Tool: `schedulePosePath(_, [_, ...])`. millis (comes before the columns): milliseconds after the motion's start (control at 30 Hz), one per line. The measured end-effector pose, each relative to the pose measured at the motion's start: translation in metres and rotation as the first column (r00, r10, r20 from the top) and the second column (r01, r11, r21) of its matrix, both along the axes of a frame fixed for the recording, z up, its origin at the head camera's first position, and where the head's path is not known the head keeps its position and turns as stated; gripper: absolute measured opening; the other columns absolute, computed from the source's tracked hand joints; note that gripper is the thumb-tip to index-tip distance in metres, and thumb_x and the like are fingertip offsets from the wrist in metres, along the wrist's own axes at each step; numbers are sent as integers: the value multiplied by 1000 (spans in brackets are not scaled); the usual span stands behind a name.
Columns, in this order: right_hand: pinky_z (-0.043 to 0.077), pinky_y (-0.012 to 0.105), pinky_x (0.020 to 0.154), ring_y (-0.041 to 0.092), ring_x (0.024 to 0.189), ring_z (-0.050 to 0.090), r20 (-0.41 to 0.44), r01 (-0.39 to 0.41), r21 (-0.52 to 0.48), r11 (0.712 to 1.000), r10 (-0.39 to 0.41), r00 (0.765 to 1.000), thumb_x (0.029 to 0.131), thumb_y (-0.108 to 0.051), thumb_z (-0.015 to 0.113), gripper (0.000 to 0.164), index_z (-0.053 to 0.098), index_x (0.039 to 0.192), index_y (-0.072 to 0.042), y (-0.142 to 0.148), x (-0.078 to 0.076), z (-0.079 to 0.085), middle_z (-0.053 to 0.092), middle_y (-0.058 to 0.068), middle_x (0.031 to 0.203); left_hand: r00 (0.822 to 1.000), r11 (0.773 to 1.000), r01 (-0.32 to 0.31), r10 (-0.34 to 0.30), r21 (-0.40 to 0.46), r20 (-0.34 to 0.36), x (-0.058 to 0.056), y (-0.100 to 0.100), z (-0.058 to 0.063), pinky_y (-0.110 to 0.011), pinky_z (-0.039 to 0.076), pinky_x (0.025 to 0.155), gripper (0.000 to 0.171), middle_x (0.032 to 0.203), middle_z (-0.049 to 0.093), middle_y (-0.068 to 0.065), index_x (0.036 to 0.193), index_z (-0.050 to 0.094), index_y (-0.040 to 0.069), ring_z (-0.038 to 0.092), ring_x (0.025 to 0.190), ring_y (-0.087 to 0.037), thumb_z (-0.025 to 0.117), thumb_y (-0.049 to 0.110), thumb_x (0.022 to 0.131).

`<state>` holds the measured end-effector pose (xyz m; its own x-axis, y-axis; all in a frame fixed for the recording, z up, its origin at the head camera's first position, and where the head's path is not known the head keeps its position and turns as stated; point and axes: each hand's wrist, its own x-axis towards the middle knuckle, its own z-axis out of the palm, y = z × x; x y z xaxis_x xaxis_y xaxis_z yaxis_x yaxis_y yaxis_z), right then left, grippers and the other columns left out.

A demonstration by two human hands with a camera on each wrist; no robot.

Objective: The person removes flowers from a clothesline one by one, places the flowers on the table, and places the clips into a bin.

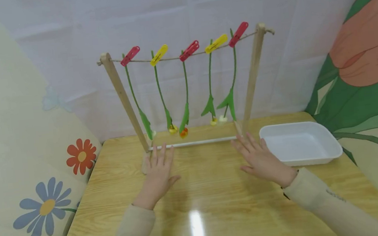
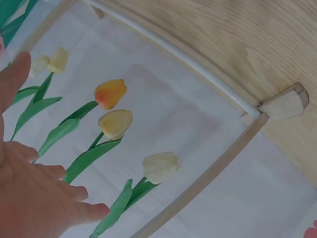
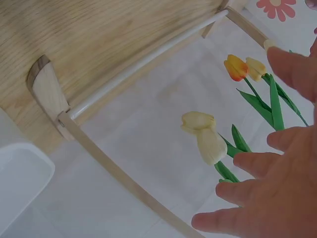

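Note:
Several tulips hang head down from a twine line (image 1: 172, 58) strung between two wooden posts (image 1: 253, 76), each stem pinned by a red or yellow clothespin (image 1: 159, 55). An orange tulip (image 2: 111, 93) hangs mid-row, with pale yellow and white blooms (image 2: 161, 167) to its sides. My left hand (image 1: 159, 174) is spread flat, fingers straight, near the foot of the left post, holding nothing. Likewise spread, my right hand (image 1: 257, 159) is by the right post's foot, also holding nothing. A white rod (image 1: 198, 142) joins the posts low down, just beyond the fingertips.
A white plastic tray (image 1: 298, 141) stands on the wooden table (image 1: 197, 194) to the right of the rack, close to my right hand. White cloth (image 1: 178, 15) hangs behind the rack. Flower-printed panels (image 1: 368, 45) flank the table on both sides.

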<state>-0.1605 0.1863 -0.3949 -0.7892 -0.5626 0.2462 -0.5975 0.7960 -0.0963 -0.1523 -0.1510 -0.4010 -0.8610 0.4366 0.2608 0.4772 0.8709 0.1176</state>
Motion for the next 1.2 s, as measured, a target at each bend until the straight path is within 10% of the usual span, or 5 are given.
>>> schedulePosePath(267, [32,78,92,56,130,33,-27,46,-62,997,-48,998,83,-17,77,75,37,142,7,1,-7,3,35,33,145,993,994,-29,40,103,-113,-10,-11,0,-67,25,106,91,148,20,-39,143,24,-16,17,135,-59,77,28,84])
schedulePosePath(400, [32,77,93,55,128,36,-25,59,-96,994,-62,998,85,-16,75,74,35,142,9,2,-10,7,36,34,144,994,967,-76,94,244,-62,-16,-16,1,-64,20,110,92,149,17,-39,144,17,-17,14,136,-59,75,23,85])
schedulePosePath(700, [29,66,105,54,127,35,-35,88,-283,955,-102,994,89,-6,67,65,32,139,17,5,-20,13,38,38,138,988,851,-152,136,502,67,-34,-31,8,-57,14,115,90,153,5,-37,148,3,-14,10,141,-50,68,15,92])
schedulePosePath(1200, [5,56,116,48,143,4,195,246,-548,799,-163,967,101,-18,52,78,-3,150,9,11,-37,29,1,34,155,966,675,-254,144,693,213,-66,-56,26,-48,1,119,77,158,-6,-25,152,-8,-3,-3,146,-37,38,38,105])
